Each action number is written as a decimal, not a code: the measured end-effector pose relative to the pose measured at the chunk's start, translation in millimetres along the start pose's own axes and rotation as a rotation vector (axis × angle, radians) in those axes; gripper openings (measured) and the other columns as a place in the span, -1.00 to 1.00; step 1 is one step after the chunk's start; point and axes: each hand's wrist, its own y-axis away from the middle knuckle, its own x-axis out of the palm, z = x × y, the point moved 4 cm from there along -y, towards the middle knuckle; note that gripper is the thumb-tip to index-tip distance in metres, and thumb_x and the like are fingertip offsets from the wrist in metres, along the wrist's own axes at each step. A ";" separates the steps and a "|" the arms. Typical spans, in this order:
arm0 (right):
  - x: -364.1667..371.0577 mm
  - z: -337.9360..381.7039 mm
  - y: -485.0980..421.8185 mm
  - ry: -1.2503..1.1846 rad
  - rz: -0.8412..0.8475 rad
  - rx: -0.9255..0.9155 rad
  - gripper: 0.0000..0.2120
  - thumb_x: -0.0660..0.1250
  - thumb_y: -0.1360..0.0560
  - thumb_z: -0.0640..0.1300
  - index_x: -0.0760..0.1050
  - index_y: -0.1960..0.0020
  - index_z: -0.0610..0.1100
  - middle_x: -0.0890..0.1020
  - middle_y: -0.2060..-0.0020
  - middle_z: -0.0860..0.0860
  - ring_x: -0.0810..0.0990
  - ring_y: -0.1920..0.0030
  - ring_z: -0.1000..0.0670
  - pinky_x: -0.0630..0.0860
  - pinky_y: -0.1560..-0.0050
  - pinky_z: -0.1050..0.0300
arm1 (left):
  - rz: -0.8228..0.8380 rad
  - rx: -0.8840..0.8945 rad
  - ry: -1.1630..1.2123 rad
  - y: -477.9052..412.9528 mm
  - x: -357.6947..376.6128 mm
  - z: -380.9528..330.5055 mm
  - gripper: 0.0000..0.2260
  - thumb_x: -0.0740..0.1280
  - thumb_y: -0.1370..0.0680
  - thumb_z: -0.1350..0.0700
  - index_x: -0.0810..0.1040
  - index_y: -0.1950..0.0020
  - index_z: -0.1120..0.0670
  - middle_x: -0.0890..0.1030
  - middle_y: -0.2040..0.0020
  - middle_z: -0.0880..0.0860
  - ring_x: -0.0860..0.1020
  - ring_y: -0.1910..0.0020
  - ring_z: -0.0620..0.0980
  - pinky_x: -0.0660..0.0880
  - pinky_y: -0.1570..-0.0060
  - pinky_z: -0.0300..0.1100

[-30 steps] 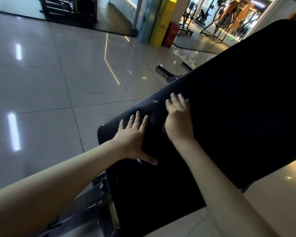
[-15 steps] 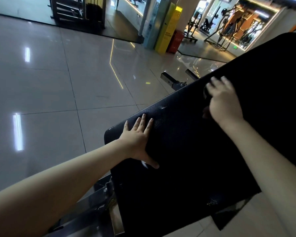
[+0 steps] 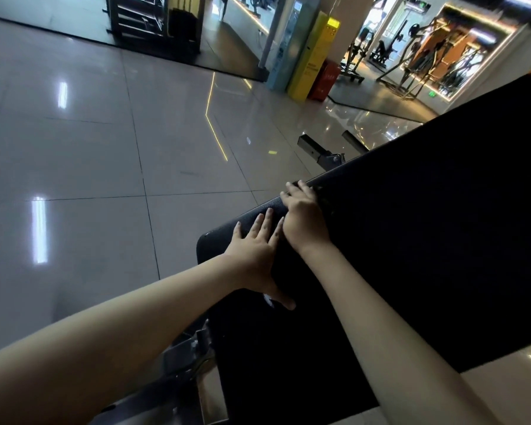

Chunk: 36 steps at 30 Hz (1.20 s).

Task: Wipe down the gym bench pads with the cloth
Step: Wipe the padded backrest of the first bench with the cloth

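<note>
Hands work on the black vinyl gym bench pad (image 3: 411,240) that fills the lower right of the frame. The left hand (image 3: 255,251) lies flat near the pad's left end, fingers spread, probably to brace it. The right hand (image 3: 304,222) presses at the pad's upper edge, likely mid-wipe, its fingers (image 3: 294,191) bending over the rim. Any cloth is lost against the dark pad, so I cannot tell whether they clamp it.

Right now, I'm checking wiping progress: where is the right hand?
Head view, centre: the right hand rests on the bench pad's left edge, just beyond the fingertips of the flat left hand.
</note>
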 end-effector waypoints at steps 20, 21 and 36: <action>-175.0 -76.1 10.0 -0.988 -0.364 0.492 -0.62 0.20 -0.53 -0.34 0.52 -0.29 -0.08 0.61 -0.10 -0.09 0.62 0.06 0.00 0.58 0.18 0.26 | 0.103 -0.027 -0.051 -6.3 -15.3 -5.2 0.41 0.46 -0.12 -0.46 -0.37 -0.52 0.23 -0.37 -0.53 0.20 -0.35 -0.52 0.16 -0.16 -0.48 0.25; -185.0 -78.8 9.7 -0.828 -0.425 0.414 -0.61 0.20 -0.53 -0.33 0.50 -0.30 -0.08 0.58 -0.17 -0.07 0.59 -0.05 0.02 0.55 0.02 0.31 | 0.107 -0.029 -0.046 -6.3 -15.4 -5.7 0.41 0.46 -0.13 -0.46 -0.38 -0.52 0.22 -0.37 -0.53 0.20 -0.35 -0.52 0.17 -0.17 -0.48 0.25; -69.6 -48.0 20.0 0.258 0.192 -0.059 -0.47 0.22 -0.56 0.07 0.25 -0.48 -0.07 0.16 -0.52 0.02 -0.02 -0.54 -0.04 -0.17 -0.50 0.04 | 0.055 -0.030 0.006 0.2 -14.5 -2.8 0.40 0.49 -0.11 -0.43 -0.36 -0.53 0.18 -0.36 -0.54 0.14 -0.31 -0.54 0.08 -0.13 -0.47 0.28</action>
